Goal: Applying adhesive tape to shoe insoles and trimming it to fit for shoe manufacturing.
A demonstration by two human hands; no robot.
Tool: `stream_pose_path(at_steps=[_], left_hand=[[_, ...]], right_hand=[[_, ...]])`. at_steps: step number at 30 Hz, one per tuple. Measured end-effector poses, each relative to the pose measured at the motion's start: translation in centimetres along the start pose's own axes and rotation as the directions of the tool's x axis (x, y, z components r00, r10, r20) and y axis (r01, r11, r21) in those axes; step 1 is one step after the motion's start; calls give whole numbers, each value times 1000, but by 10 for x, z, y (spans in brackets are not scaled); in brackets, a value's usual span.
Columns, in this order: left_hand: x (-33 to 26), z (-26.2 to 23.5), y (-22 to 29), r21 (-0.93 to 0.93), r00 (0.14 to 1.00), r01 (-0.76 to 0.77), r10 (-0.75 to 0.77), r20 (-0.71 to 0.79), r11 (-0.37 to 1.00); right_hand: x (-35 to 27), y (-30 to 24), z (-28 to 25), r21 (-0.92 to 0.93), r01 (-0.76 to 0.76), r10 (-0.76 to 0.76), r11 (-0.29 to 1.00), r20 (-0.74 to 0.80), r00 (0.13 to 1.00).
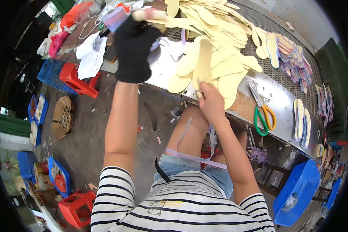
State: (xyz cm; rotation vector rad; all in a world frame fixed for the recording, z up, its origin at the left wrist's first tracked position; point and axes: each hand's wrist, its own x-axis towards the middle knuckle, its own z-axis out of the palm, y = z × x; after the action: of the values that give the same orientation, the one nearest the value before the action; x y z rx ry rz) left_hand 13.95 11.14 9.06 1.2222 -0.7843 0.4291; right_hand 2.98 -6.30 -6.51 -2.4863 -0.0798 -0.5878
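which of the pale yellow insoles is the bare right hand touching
The right hand pinches the long insole standing nearly upright at the pile's near edge; the others lie flat, untouched.

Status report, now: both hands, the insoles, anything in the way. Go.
Left hand, black glove, gripping a pale insole. Right hand bare, pinching an insole from the yellow pile. Scissors alongside, apart.

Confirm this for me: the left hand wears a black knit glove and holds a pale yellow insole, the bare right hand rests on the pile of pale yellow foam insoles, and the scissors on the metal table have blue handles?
Not quite. The head view shows the scissors with one green and one orange handle, not blue. The rest stands: the black-gloved left hand holds a pale yellow insole, the bare right hand rests on the pile of pale yellow foam insoles, and the scissors lie on the metal table.
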Motion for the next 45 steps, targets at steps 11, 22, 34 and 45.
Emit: stream_pose_path(at_steps=[11,22,34,45], left_hand=[[-2,-48,120,130,988,-76,56,147,989],[-74,37,38,70,581,403,-314,751,913],[-105,49,11,-130,679,320,-132,722,938],[-160,98,22,-216,733,680,-652,196,700]], right_hand=[[-5,33,-32,722,-387,344,574,217,914],[-81,-20,-157,702,-540,220,464,499,838],[-99,-5,-134,749,-521,207,410,480,853],[-94,-27,-127,745,-167,383,645,-126,915]])
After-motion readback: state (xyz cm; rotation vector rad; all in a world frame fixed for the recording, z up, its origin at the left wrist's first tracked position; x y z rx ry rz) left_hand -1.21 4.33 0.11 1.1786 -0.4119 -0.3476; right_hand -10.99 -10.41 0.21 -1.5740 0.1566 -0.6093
